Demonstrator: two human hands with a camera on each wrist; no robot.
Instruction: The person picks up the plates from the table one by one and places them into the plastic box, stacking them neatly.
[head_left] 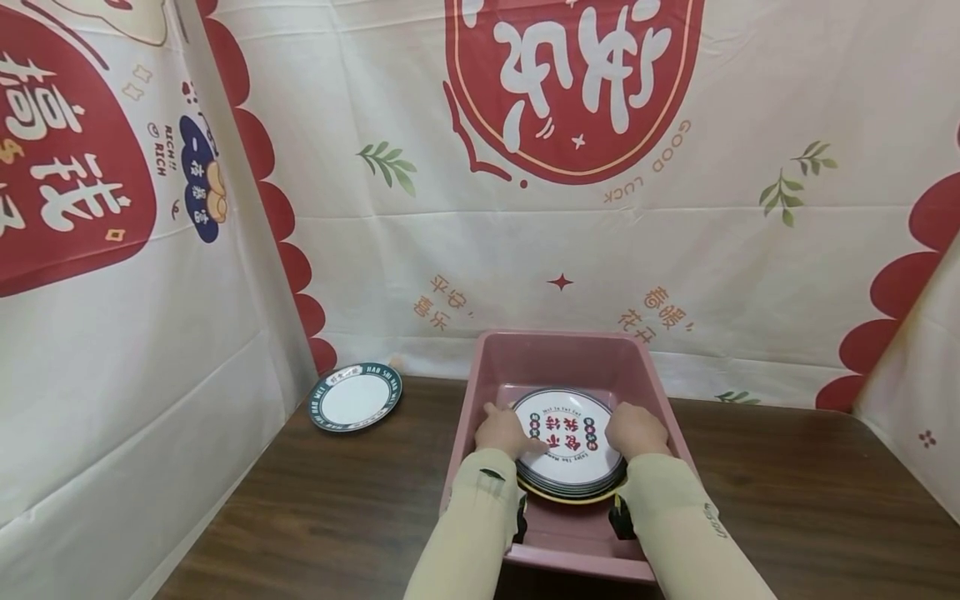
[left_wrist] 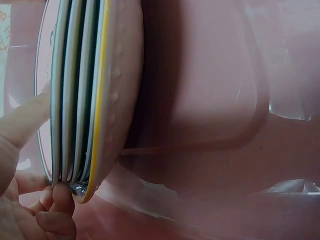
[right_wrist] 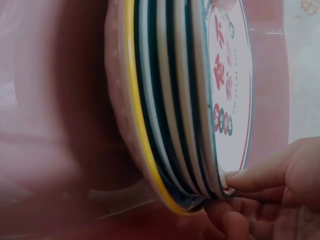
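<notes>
A stack of several round plates is inside a pink plastic bin. The top plate is white with red characters. Below it show green-edged plates, and lowest is a yellow-rimmed plate. My left hand grips the stack's left edge, its thumb over the top plate and its fingers curled at the rims. On the opposite edge, my right hand pinches the rims, with the thumb on the top plate. Exactly how many plates each hand grips cannot be told.
A white plate with a lettered green rim stands apart on the brown wooden table, left of the bin. Printed cloth hangs behind the table and along both sides. The bin's walls surround both hands.
</notes>
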